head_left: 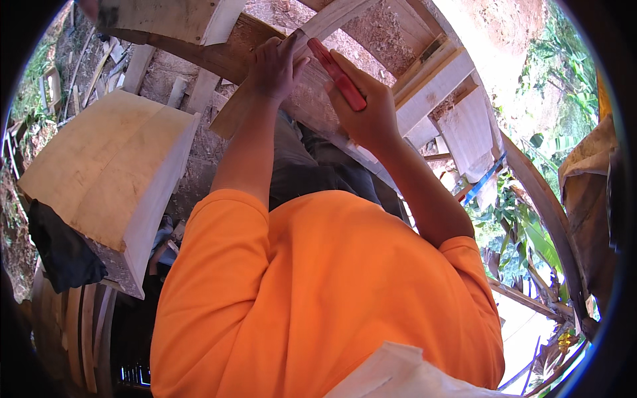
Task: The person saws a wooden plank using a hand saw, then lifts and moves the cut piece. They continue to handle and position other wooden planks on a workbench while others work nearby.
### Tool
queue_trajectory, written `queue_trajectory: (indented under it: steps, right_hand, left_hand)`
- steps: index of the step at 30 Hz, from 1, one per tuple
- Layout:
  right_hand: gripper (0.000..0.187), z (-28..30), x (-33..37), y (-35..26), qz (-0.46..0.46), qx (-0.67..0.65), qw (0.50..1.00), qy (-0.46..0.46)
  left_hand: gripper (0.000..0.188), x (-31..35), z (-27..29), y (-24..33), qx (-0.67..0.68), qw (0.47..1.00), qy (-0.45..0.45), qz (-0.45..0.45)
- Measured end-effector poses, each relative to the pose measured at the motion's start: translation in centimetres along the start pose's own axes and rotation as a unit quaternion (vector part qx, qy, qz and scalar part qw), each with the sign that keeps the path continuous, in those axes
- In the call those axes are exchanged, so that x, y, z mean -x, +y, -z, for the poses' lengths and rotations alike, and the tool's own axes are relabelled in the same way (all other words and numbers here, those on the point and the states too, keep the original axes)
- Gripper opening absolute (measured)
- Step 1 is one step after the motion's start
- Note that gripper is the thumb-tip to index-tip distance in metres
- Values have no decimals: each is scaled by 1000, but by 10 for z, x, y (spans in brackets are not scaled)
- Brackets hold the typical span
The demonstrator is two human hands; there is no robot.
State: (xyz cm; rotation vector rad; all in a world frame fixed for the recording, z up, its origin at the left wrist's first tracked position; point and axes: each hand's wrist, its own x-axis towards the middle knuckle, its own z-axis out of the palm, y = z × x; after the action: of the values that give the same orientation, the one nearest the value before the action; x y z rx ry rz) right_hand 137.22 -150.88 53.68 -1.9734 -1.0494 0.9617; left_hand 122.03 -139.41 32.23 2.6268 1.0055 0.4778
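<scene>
Near the top middle, my left hand (pixel 273 71) is closed on a long pale wooden board (pixel 332 18), which runs up and to the right from under the fingers. The lower end of that board comes out beside my left wrist. Just to the right, my right hand (pixel 368 99) is wrapped round a red tool handle (pixel 340 78). The handle slants, its upper end pointing at the board near my left fingertips. Whatever blade or tip it has is too unclear to tell its kind.
A large wooden box (pixel 106 166) stands at the left, with a black cloth (pixel 63 249) hanging at its near corner. Another wooden piece (pixel 159 18) lies at the top left. Several boards (pixel 434 89) lie at the upper right, amid wood shavings. Green plants (pixel 567 73) grow beyond.
</scene>
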Motion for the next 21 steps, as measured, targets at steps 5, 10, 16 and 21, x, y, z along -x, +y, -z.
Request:
queue_trajectory:
  steps: [5, 10, 16, 21]
  right_hand:
    - [51, 5, -6, 1, -18, 17, 999, -28]
    - [52, 8, 2, 18, 27, 0, 1000, -10]
    - [51, 6, 5, 26, 0, -5, 1000, -7]
    - [53, 10, 10, 29, -15, -7, 999, -38]
  left_hand:
    - [64, -4, 16, 9, 7, 1000, 28, 7]
    - [42, -21, 3, 1, 80, 974, 34, 210]
    - [36, -41, -10, 15, -41, 926, 70, 369]
    - [37, -42, -12, 18, -101, 917, 50, 383]
